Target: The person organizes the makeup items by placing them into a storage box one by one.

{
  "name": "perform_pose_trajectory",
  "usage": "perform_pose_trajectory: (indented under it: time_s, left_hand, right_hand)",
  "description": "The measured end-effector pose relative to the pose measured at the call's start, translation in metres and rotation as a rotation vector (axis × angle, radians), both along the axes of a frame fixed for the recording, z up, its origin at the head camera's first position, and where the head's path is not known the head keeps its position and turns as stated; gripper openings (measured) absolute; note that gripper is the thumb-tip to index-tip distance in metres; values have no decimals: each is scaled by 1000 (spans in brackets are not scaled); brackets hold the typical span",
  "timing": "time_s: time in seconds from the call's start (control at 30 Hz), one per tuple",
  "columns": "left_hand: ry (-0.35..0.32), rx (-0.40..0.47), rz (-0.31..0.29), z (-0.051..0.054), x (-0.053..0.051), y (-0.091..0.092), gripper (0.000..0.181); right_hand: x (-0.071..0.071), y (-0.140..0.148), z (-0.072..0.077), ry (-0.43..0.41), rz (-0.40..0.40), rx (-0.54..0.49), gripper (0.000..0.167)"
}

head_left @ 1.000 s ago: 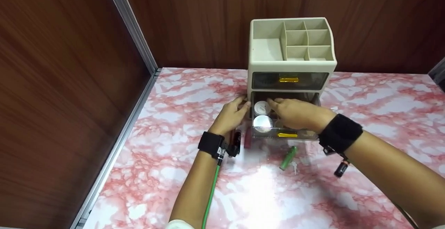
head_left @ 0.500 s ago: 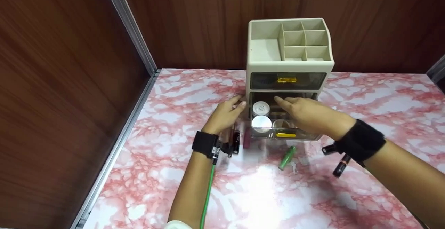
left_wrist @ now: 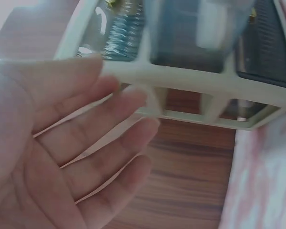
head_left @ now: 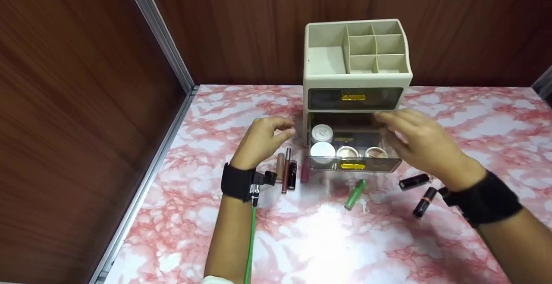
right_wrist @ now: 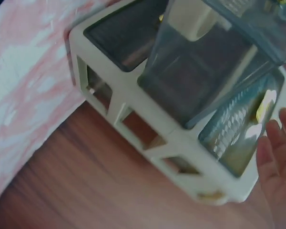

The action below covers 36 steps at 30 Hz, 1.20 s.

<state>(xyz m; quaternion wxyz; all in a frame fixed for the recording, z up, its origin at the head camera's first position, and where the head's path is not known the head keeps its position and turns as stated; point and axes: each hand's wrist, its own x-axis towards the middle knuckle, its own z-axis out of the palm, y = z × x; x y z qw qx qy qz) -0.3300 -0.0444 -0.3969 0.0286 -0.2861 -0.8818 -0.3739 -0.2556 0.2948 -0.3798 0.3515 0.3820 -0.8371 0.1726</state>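
Organizer [head_left: 358,77], cream, one, stands near the back of the table [head_left: 181,215], one drawer [head_left: 379,165] pulled out. Four round containers [head_left: 322,150] sit in that drawer. Seven tubes lie on the table: three black tubes [head_left: 424,202], one green tube [head_left: 355,194], one pink tube [head_left: 305,171], one beige tube [head_left: 280,168], one dark red tube [head_left: 286,171]. Two hands, both empty, fingers loose: left hand [head_left: 262,140] just beside the organizer, right hand [head_left: 424,143] by the drawer's right side, contact unclear. Tabletop marbled red and white, glare up front. Wood-grain panels [head_left: 237,29] behind and left; metal strip [head_left: 166,33] in the corner.
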Motion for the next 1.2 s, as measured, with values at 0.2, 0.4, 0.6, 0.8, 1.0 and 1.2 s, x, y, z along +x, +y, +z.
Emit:
perform_pose_trajectory:
  time_s: [0.2,0.4,0.6,0.8,1.0,1.2]
  left_hand:
    - [-72,-134,-134,15,21,3,18]
    - [-112,-250,-157,14,30,9,22]
    - [-196,-357,-149,9,28,14,33]
    - [-228,-441,-142,5,22,23,22]
    - [-151,-514,-152,-2,19,35,19]
    - [-145,-503,-150,-8,19,41,15]
  right_hand:
    - [25,16,-5,-4,-178,-321,32]
    - [43,36,-25,-113,-269,-442,34]
    - [54,53,-35,-529,-371,-344,27]
    - [45,51,-46,-689,-323,-113,19]
    - [37,42,-54,-709,-295,-65,3]
    - [35,40,-56,-743,-286,-68,3]
